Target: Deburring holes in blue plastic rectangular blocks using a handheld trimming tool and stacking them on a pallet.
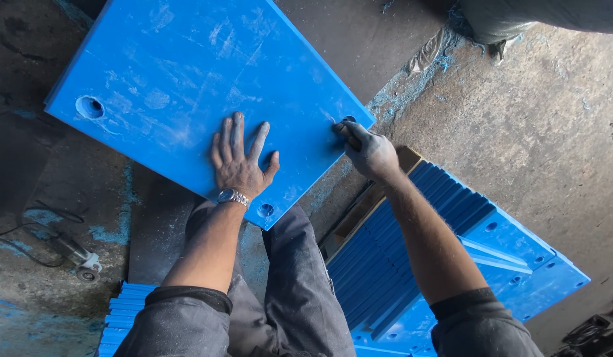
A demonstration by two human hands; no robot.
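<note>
A large blue plastic sheet (181, 73) lies tilted across my knees and the floor, dusty, with round holes near its corners. My left hand (239, 158), wearing a wristwatch, is pressed flat on the sheet near its lower edge, fingers spread. My right hand (369, 151) is closed around a small wooden-handled tool (346, 132) whose tip meets the sheet at a hole by the right corner. The tool's working end is hidden by my fingers.
A stack of blue plastic strips and plates (452, 258) stands at the right by my leg. More blue strips (121, 317) lie at the lower left. A small power tool with a cable (81, 258) rests on the dusty concrete floor at left. Another person's clothing (518, 20) shows at top right.
</note>
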